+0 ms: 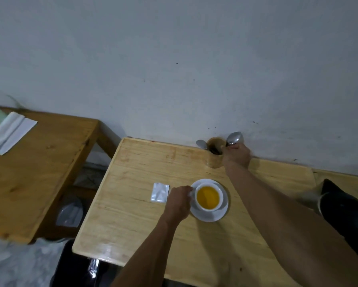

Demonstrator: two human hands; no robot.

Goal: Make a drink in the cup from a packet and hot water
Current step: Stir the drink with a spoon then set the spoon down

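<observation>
Now, L hand [177,200] on cup [208,198] handle, R hand [236,155] gripping spoon [234,138]

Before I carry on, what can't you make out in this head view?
- Packet: print too small to read; torn or sealed, cannot tell.
- Wooden holder: its inside is dark, contents unclear beyond two spoon bowls.
- Spoon: handle hidden by the right hand.
- Cup handle: covered by the left hand.
- Dark object at right: cut by the frame edge and the right arm.
</observation>
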